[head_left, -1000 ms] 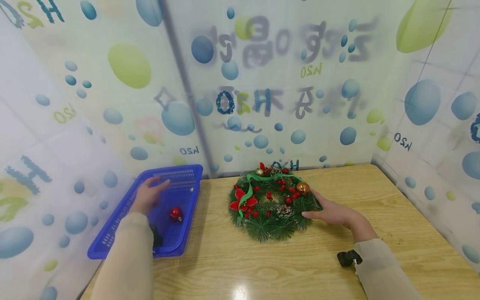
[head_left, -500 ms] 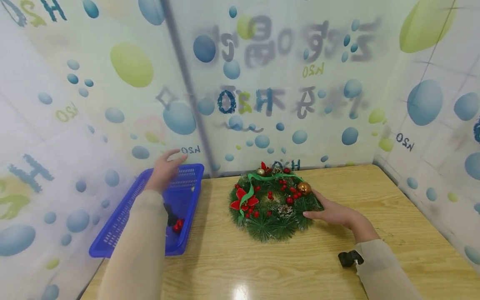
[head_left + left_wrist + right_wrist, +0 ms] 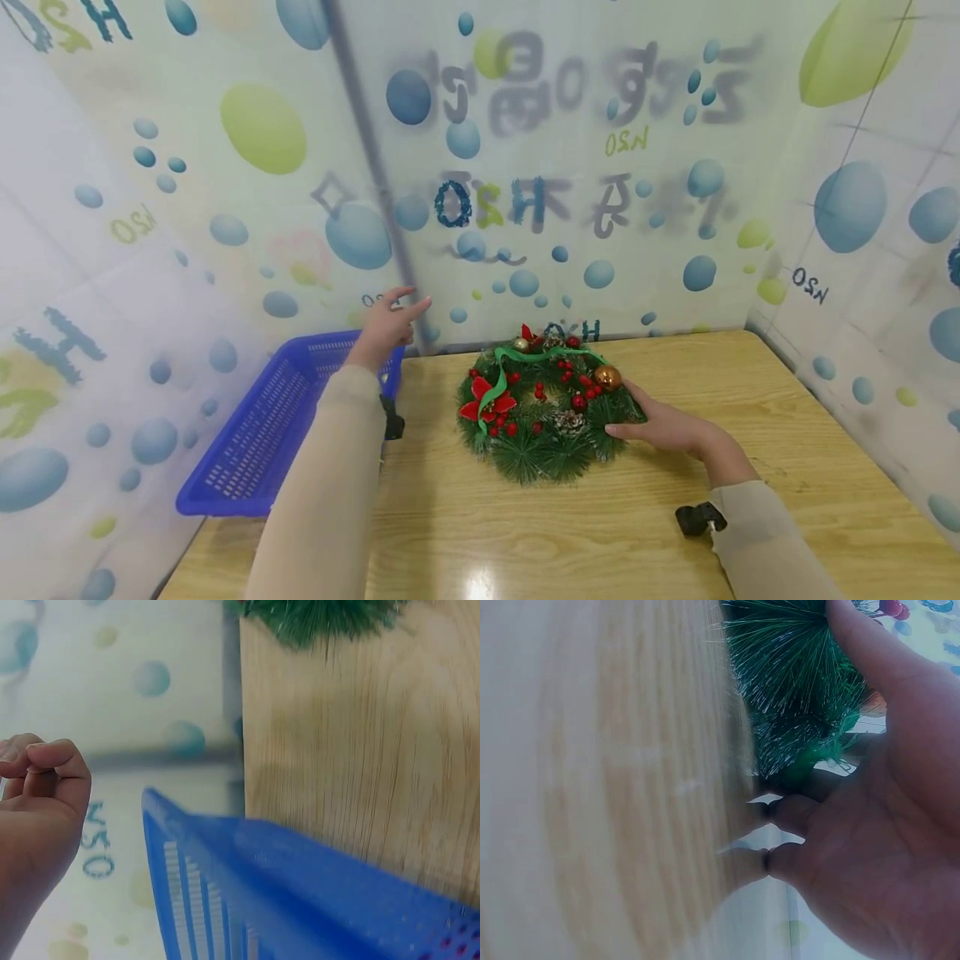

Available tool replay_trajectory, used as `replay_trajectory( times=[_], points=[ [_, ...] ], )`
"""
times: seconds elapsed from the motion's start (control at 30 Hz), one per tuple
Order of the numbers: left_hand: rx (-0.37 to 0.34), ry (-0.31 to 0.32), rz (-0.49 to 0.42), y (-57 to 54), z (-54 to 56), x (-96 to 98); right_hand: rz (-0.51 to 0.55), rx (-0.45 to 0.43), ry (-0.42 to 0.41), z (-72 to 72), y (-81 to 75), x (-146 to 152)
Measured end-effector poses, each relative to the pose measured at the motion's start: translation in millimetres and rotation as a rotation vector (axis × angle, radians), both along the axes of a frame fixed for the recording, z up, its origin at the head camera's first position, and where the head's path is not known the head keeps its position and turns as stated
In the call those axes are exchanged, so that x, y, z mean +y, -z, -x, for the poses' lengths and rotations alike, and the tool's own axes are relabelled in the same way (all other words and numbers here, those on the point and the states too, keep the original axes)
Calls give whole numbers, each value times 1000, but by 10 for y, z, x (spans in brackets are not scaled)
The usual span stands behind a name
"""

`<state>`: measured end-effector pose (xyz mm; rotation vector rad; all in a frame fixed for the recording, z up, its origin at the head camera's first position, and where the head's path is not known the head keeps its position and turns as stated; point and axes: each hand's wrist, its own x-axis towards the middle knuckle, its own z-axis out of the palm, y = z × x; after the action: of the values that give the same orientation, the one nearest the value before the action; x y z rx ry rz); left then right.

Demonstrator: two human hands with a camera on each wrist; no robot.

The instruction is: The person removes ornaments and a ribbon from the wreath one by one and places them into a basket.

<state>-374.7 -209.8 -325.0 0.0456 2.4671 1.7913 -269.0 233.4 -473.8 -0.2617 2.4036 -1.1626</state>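
A green Christmas wreath (image 3: 525,454) lies on the wooden table, trimmed with a green ribbon, red berries, a red poinsettia (image 3: 487,402), pinecones and a gold ball (image 3: 607,377). My right hand (image 3: 663,425) holds its right edge, the thumb over the needles (image 3: 787,675) and the other fingers low by the tabletop. My left hand (image 3: 386,325) hovers above the far right corner of a blue plastic basket (image 3: 247,433). In the left wrist view this hand (image 3: 45,787) has its fingers bent toward the thumb; I cannot tell whether something small is between them.
The basket stands at the table's left side, its perforated wall (image 3: 202,892) close below the left wrist; my left sleeve (image 3: 322,483) covers part of its inside. Printed curtains (image 3: 525,125) rise behind the table (image 3: 480,533) and on both sides. Black devices (image 3: 701,518) sit at the wrists.
My left hand has risen out of the basket and moved right, toward the wreath. The red ornament seen in the basket earlier is now hidden by my arm. My right hand stays put.
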Motion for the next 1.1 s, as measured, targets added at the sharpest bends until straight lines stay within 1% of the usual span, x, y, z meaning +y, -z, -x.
replay_trajectory(
  times=[0.1, 0.13, 0.27, 0.47, 0.77, 0.9, 0.97, 1.1],
  points=[
    [4, 12, -25, 136, 120, 85, -3, 2, 1, 4, 1, 2],
    [12, 15, -21, 173, 148, 114, -3, 3, 2, 6, 2, 3],
    [33, 33, -11, 261, 206, 236, -9, 7, 3, 14, 7, 9],
    [50, 63, -51, 339, 203, 459, -4, 2, 4, 22, 12, 20],
    [46, 110, -82, 446, 149, 874, -5, -6, 4, 16, 32, 29],
    [50, 128, -73, 495, 178, 1014, 2, -8, 4, 14, 31, 22],
    [68, 120, -75, 497, 184, 1081, 9, -11, 3, 13, 28, 16],
    [111, 103, -144, 452, 194, 1224, 16, -12, 3, 15, 26, 7]
  ],
)
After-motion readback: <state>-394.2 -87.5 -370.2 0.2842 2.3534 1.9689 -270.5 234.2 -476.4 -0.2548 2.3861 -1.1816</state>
